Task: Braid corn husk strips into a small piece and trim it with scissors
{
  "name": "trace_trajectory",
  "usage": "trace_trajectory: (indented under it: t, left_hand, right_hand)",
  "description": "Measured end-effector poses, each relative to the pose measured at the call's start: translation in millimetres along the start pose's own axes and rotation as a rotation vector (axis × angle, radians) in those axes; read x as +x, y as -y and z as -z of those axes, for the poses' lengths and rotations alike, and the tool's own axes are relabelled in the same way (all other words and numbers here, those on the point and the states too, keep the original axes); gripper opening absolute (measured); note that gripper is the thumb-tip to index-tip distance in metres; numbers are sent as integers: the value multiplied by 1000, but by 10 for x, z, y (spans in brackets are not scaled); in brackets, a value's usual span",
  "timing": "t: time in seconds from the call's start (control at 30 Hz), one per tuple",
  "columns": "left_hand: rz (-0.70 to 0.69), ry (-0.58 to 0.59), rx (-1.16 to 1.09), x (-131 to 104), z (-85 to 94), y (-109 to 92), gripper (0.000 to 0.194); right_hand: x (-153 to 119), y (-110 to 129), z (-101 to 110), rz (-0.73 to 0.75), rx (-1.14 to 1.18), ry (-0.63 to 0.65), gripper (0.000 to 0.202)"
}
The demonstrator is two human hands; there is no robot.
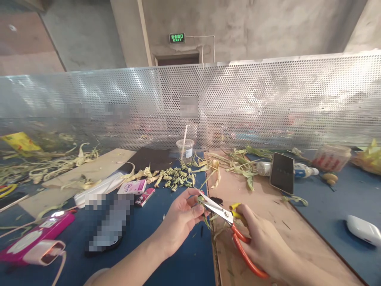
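Observation:
My left hand (180, 218) pinches a small green plant piece (201, 200) between thumb and fingertips, with thin green bits hanging below it. In my right hand (263, 242) is a pair of scissors (219, 210), its handles red with some yellow. The blades point up and left, a little apart, their tips right at the plant piece. Just beyond my left hand lies a heap of small green buds (177, 178). Pale dried stalks (149, 173) sit to the left of the heap. My fingers partly hide the plant piece.
A cardboard sheet (262, 206) covers the blue table (178, 262) under my right hand. Around stand a plastic cup with straw (185, 149), a propped phone (282, 174), a bottle (305, 171) and a white earphone case (363, 230). A pink power strip (38, 236) lies left. A perforated metal screen (253, 103) closes the back.

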State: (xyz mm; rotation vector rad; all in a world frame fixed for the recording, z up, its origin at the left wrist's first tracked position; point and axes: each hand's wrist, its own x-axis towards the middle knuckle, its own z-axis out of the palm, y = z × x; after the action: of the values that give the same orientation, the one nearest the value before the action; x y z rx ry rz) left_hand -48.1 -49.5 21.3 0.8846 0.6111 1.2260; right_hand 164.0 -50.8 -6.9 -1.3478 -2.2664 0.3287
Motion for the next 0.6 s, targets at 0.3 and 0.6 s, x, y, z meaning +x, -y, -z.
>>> trace_trajectory:
  t: [0.3, 0.6]
  left_hand:
    - [-7, 25, 10, -6, 6, -3, 24]
    - [-4, -3, 3, -8, 5, 2, 27]
  right_hand:
    - [-18, -18, -28, -17, -47, -9, 22]
    - [-37, -32, -48, -5, -61, -31, 16]
